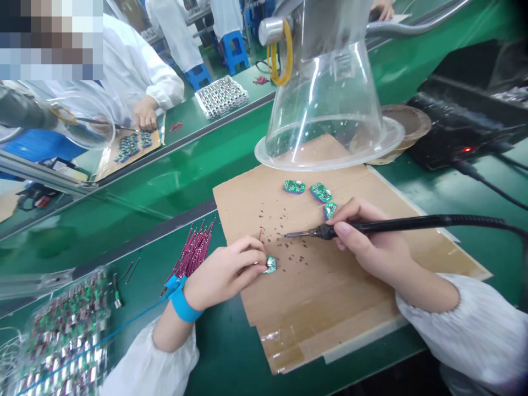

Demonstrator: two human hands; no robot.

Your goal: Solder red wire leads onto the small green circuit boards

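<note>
1. Here we go: my left hand [225, 272] is in a narrow pinch on a small green circuit board [270, 264], which sits on the edge of a cardboard sheet [264, 291]. A short red wire [260, 235] pokes up just beyond the fingers, but I can't tell whether it's attached.
2. My right hand [371, 242] is wrapped firmly around a black soldering iron [391, 224], pen-style, with its metal tip [291, 235] near that board but not touching it.
3. Dark specks [284, 247] dot the cardboard around the tip.
4. Three more green boards [321, 192] lie in a row up the sheet, the nearest just beside my right fingers.
5. A bundle of red wires [192, 256] sits just off my left hand, which wears a blue wrist strap [185, 302].
6. A clear plastic dome [325, 93] hangs over the far end of the cardboard.
7. Across the green bench [231, 124], a co-worker's hand [145, 113] is working over more boards.
</note>
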